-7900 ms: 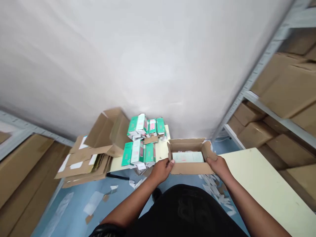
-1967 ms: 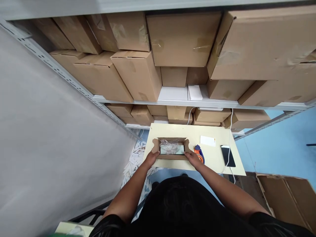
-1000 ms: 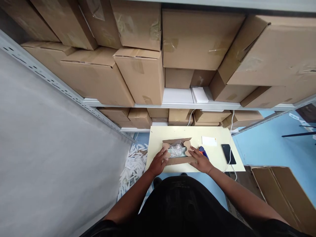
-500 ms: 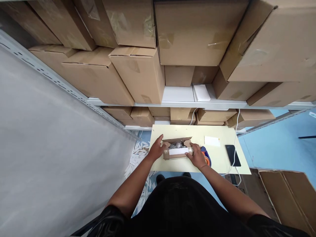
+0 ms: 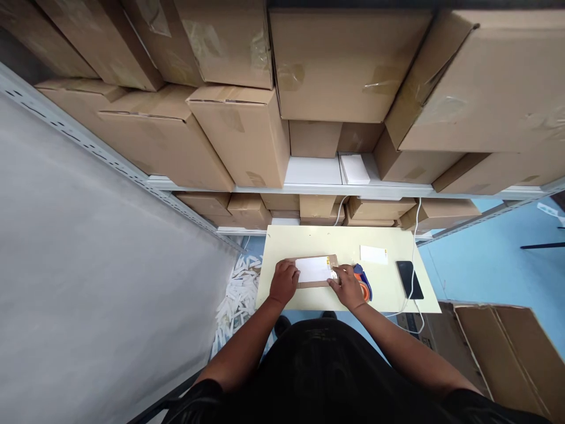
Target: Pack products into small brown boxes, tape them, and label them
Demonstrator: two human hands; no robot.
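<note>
A small cardboard box point(image 5: 311, 285) lies on the pale yellow table, its lid down flat. On its top is a white label point(image 5: 311, 270) with yellow marks at the right end. My left hand point(image 5: 283, 282) is closed around the left end, fingers curled over the top edge. At the right end my right hand point(image 5: 347, 287) grips the box with thumb and fingers over the corner. Just beyond the right hand sits a blue and orange tape dispenser point(image 5: 365, 290), partly hidden by it. What is inside the box cannot be seen.
On the table point(image 5: 282, 240) lie a white label sheet point(image 5: 373, 254) and a black phone point(image 5: 409, 280), crossed by a white cable point(image 5: 414, 253). Shelves of cardboard boxes point(image 5: 348, 65) rise behind. White paper scraps point(image 5: 236, 294) cover the floor at left; flattened cardboard point(image 5: 498, 347) lies at right.
The box stood open with dark wrapped contents showing; now its lid is down and the label faces up. My left hand has gone from spread fingers to a grip on the left end.
</note>
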